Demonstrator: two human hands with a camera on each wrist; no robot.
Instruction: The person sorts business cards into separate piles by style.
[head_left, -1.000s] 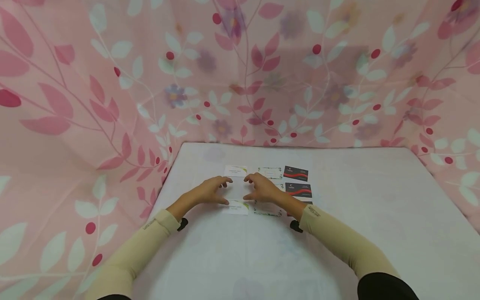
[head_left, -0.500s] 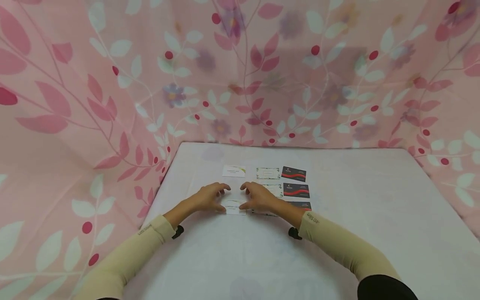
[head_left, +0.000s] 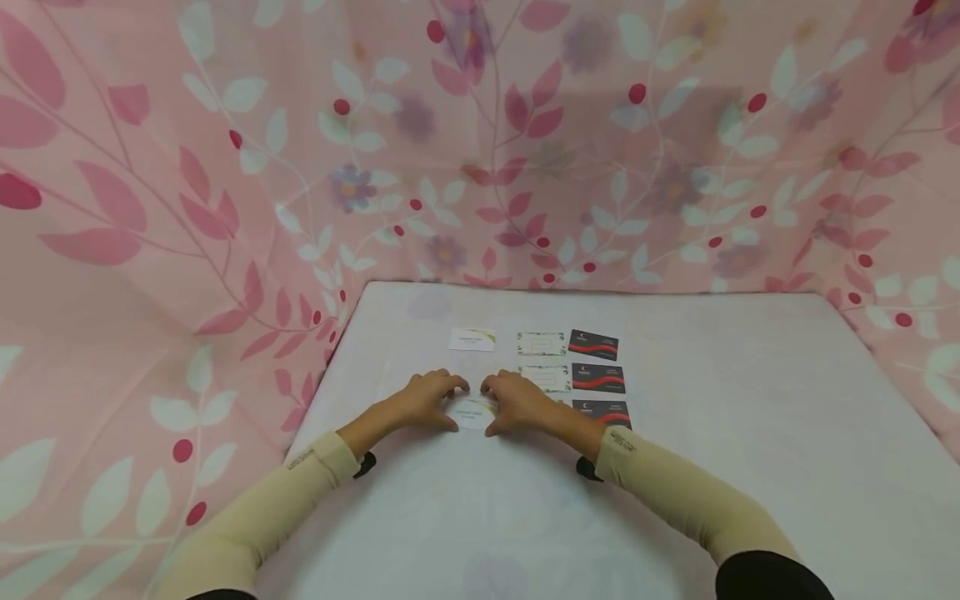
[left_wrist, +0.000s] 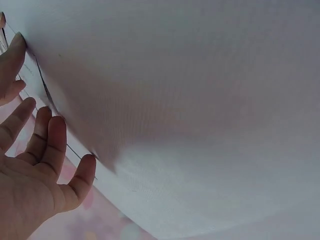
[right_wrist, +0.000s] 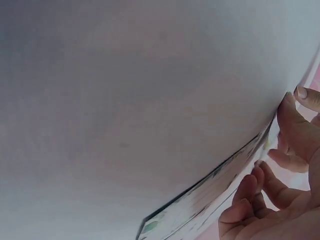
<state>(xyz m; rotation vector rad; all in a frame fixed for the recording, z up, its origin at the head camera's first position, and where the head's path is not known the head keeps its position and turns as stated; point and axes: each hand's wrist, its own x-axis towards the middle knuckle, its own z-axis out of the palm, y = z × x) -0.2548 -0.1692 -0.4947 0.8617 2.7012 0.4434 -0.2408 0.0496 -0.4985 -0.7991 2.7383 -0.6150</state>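
In the head view, a white business card (head_left: 476, 414) with a green-yellow corner lies flat on the white-covered table (head_left: 480, 517). My left hand (head_left: 423, 400) is at its left side, fingers bent loosely and thumb near the front left corner. My right hand (head_left: 521, 404) mirrors it on the right, its thumb by the front right corner. Both wrist views show the left hand (left_wrist: 35, 185) and right hand (right_wrist: 295, 145) with fingertips at or close to the card edges; firm contact is hard to tell. Neither hand pinches the card.
Behind lies a matching white card (head_left: 472, 340). To the right are leaf-bordered cards (head_left: 542, 344), one mostly hidden by the right hand, and a column of black-and-red cards (head_left: 597, 378). Pink floral cloth (head_left: 480, 150) hangs along the back and left.
Both hands have moved nearer along the table, from between the far and near white cards to around the near one. The near card shows no clear shift.
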